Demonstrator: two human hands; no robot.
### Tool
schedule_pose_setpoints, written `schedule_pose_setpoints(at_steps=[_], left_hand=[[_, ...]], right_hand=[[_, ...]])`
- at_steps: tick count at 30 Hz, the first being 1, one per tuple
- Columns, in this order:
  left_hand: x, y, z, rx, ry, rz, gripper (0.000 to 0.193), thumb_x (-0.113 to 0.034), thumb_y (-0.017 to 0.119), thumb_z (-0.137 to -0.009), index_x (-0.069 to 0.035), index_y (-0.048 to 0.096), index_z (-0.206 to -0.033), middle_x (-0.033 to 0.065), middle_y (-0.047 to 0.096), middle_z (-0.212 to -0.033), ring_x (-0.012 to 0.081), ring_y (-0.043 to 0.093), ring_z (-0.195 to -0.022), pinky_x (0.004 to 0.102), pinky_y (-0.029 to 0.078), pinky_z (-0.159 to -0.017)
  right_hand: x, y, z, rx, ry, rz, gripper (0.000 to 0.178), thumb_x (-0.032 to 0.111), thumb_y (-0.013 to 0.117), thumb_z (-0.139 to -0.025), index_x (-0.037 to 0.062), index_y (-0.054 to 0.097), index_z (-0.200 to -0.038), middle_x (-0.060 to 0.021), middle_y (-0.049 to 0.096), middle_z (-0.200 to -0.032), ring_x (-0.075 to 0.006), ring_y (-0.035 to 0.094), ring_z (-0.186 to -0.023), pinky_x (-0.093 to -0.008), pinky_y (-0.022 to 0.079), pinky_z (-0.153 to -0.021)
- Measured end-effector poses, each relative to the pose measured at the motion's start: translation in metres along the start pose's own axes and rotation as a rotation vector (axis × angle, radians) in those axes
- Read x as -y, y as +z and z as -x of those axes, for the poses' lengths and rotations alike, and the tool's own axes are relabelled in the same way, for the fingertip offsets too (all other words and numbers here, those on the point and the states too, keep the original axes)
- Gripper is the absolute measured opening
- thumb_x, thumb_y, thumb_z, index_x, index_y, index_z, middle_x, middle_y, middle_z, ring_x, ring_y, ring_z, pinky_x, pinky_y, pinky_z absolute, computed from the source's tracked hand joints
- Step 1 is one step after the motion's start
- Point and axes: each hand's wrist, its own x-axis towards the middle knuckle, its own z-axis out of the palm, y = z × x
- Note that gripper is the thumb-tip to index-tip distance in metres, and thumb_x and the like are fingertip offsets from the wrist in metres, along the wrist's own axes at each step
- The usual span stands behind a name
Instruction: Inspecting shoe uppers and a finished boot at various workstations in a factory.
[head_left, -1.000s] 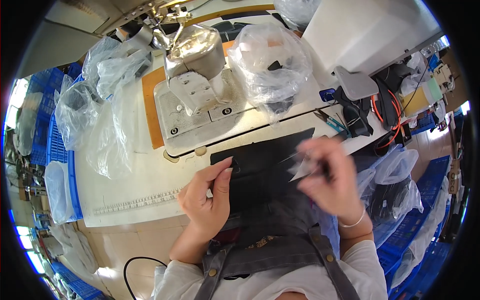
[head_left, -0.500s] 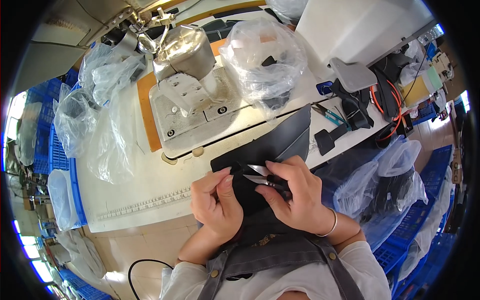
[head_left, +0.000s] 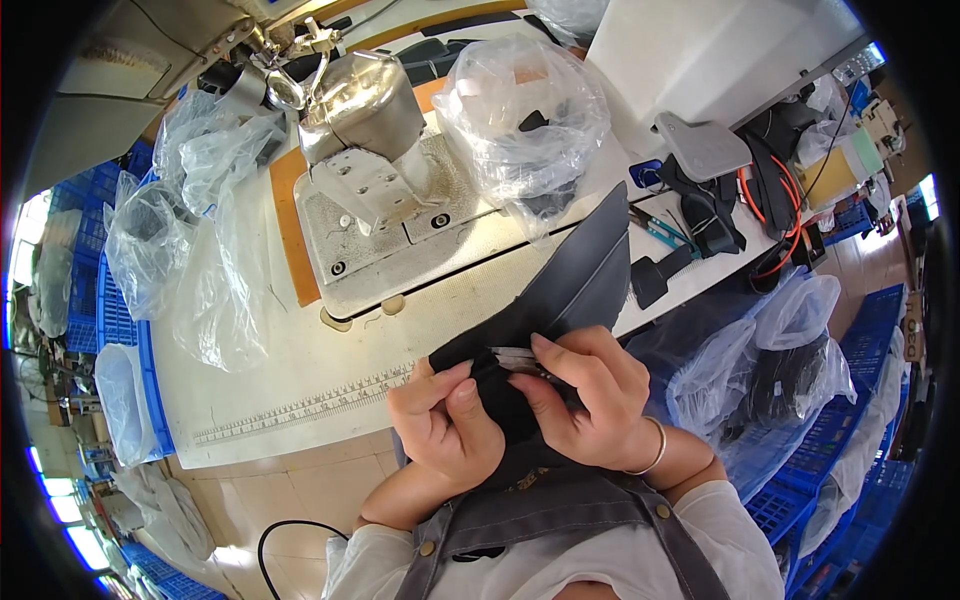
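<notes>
A dark leather-like piece (head_left: 580, 275) is raised before me, its pointed far part reaching over the sewing table. My left hand (head_left: 445, 420) pinches its near left edge between thumb and fingers. Close by, my right hand (head_left: 595, 400) grips thread snips (head_left: 514, 359) between thumb and forefinger. Their silver blades lie against the black material beside my left fingertips; the tips are hidden in it. Below the hands, the dark material blends with my dark apron (head_left: 560, 515), so its lower end cannot be made out.
Beyond the piece stands a sewing machine (head_left: 365, 125) on its metal plate. Clear plastic bags (head_left: 525, 125) lie around it. A ruler strip (head_left: 300, 405) runs along the table's front. Teal-handled pliers (head_left: 665, 232) and dark straps lie right. Blue crates (head_left: 820, 450) flank the table.
The snips' blades, spread apart before, have come together on the material near my left fingers. The dark piece's far tip has risen slightly. Both hands have dropped a little.
</notes>
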Motion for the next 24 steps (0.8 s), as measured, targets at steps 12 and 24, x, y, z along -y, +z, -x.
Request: schedule_pose_setpoints(at_steps=[12,24], left_hand=[[-0.006,-0.004,-0.002,0.056,-0.14,0.27,0.014,0.0,0.052,-0.088,0.003,0.04,-0.095,0.012,0.051,-0.079,0.0085,0.045,-0.06,0.0185,0.037,-0.056],[-0.017,0.007,0.006,-0.09,-0.571,0.694,0.013,-0.008,0.046,-0.093,-0.008,0.033,-0.096,0.0038,0.053,-0.083,0.0087,0.049,-0.074,0.0219,0.04,-0.07]], right_hand=[[-0.002,-0.005,-0.002,0.002,-0.103,0.106,0.036,0.012,0.076,-0.064,-0.0005,0.062,-0.095,-0.0053,0.053,-0.067,-0.0153,0.051,-0.049,-0.0241,0.037,-0.04],[0.001,-0.006,0.0,-0.027,-0.172,0.206,0.037,0.013,0.075,-0.066,0.0016,0.063,-0.098,-0.0041,0.053,-0.067,-0.0133,0.049,-0.049,-0.0229,0.036,-0.039]])
